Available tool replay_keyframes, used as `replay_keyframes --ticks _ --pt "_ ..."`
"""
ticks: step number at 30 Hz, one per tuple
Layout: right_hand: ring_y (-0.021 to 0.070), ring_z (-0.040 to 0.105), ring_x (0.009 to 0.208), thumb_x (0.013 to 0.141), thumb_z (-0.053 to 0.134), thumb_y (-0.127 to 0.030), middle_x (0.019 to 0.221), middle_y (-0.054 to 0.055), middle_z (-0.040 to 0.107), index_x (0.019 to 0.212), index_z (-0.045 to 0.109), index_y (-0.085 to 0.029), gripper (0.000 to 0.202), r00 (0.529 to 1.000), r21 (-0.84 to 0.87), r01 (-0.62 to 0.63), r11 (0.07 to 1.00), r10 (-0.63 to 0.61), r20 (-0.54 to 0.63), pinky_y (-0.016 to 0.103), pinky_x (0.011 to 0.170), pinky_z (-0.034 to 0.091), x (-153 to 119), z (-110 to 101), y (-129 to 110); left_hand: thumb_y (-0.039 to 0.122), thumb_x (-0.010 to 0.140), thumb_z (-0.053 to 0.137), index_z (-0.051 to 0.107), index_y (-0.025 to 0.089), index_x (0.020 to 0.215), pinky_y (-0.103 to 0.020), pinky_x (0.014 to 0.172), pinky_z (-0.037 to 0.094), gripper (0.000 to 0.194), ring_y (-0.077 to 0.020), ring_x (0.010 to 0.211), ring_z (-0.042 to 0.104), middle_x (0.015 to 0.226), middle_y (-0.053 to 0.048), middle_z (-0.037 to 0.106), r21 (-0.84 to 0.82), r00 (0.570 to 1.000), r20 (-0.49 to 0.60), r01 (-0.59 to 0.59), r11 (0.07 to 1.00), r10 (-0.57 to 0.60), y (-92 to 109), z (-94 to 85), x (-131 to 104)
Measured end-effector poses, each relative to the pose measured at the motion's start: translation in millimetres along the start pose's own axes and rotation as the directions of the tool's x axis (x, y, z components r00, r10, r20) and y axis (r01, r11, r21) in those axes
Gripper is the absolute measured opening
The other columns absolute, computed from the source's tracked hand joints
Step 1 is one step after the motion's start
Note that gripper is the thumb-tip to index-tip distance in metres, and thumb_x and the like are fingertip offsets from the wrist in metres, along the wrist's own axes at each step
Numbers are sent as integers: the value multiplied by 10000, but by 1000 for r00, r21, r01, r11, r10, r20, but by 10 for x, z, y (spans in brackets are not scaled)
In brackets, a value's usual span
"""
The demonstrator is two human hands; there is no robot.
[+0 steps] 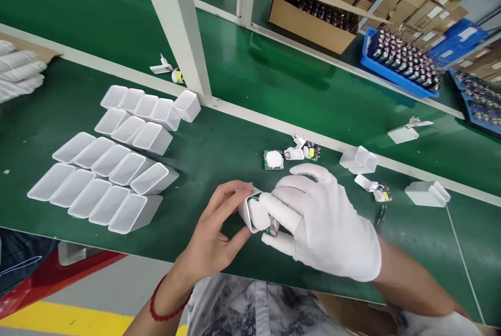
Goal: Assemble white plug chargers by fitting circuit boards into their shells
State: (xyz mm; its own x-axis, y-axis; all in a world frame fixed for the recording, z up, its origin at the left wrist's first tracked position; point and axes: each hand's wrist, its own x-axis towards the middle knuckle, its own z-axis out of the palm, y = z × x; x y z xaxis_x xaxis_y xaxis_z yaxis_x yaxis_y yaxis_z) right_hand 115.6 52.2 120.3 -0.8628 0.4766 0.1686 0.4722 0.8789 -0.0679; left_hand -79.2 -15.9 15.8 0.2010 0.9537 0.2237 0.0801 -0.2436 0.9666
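My bare left hand (pixel 215 229) grips a white plastic housing (pixel 245 214) by its sides, near the bench's front edge. At the open end of that housing, my white-gloved right hand (pixel 319 216) pinches a circuit board assembly (pixel 259 214) with a round white pad, which sits partly inside. Beyond the hands, another board (pixel 273 159) with a white pad lies beside a white plug piece (pixel 294 154) and wired components.
Rows of white housings (pixel 94 198) stand at the left. More housings (pixel 359 159) and plug parts (pixel 376 188) lie at the right. A white post (pixel 176 23) rises from the bench rail. Behind are a blue tray (pixel 403 62) and a cardboard box (pixel 313 23).
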Motion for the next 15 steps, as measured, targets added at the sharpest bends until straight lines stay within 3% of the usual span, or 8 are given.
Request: replay_keyframes --ticks 6,15 --pt "175 486 693 876 583 -330 771 17 612 872 623 -179 156 1000 -2 -25 1000 25 15 421 834 372 -2 -22 3 57 862 616 451 341 1411 -418 882 605 640 -350 1288 495 1335 -130 422 -60 1000 -8 13 998 -13 3 30 34" --pt "184 503 704 891 547 -302 750 28 610 838 628 -176 160 1000 -36 -12 999 13 23 418 834 369 -22 3 32 60 864 607 446 345 1418 -437 905 593 643 -344 1290 482 1353 -131 416 -9 1000 11 26 1000 -26 -35 47 33"
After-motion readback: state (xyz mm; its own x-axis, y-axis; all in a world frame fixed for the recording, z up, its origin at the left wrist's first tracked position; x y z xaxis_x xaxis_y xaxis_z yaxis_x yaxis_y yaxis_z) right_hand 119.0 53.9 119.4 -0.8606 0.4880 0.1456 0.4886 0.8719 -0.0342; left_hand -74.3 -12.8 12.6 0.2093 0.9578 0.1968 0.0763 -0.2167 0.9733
